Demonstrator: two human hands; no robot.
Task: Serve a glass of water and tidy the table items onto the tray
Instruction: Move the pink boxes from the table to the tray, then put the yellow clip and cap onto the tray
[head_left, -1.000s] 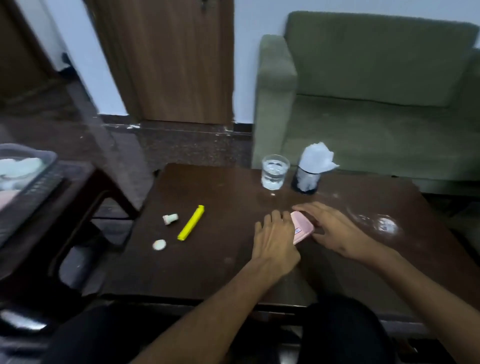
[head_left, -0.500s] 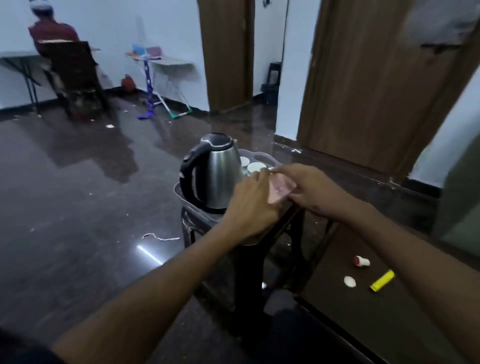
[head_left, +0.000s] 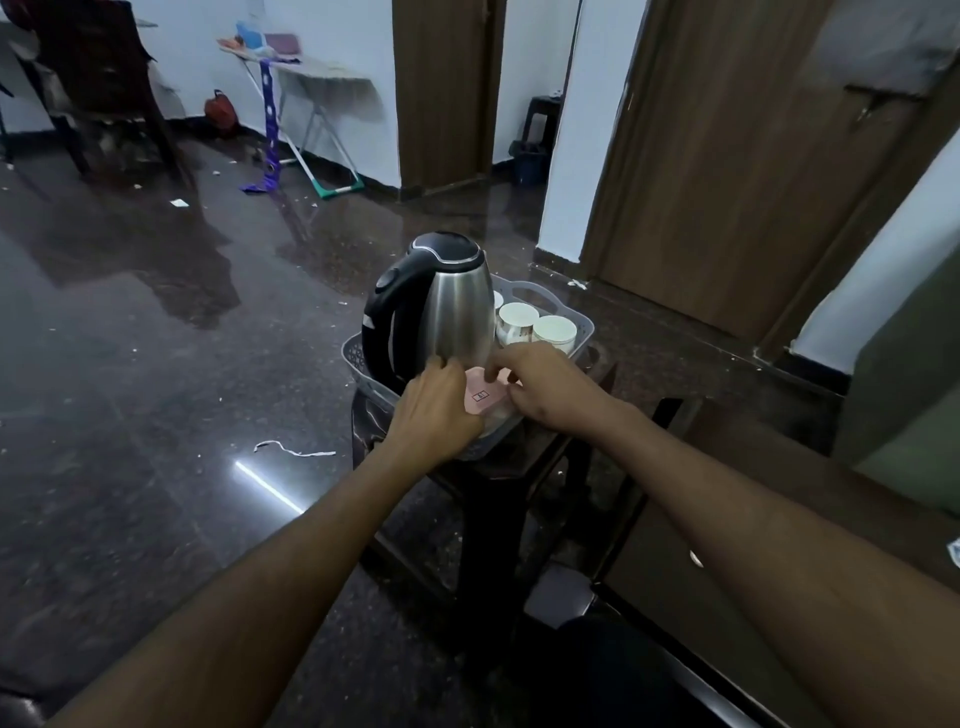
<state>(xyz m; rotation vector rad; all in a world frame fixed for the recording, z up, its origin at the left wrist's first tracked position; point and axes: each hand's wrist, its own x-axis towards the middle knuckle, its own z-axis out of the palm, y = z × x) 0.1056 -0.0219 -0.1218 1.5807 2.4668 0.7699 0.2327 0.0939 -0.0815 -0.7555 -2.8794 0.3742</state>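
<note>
While both bare arms reached forward over a dark stool (head_left: 498, 467), the two hands met at the near corner of a grey plastic tray (head_left: 363, 371) that sat on top of it. The left hand (head_left: 434, 413) was seen from the back, its fingers curled and pressed close together against the left edge of a small pink packet (head_left: 483, 397). The right hand (head_left: 545, 387) came in from the other side, its fingertips (head_left: 493, 370) bent down and pinching the packet's far right edge. The packet lay flat between the two sets of fingers, low inside the tray; whether it touched the tray floor could not be told. Just beyond the left fingers stood a steel kettle (head_left: 452, 312) with a black lid and handle, upright in the tray. Beyond the right fingers, in the tray's far part, stood white cups (head_left: 535, 325) close together. Near the right forearm, part of a dark wooden table (head_left: 769, 499) showed. The glass of water was out of view.
</note>
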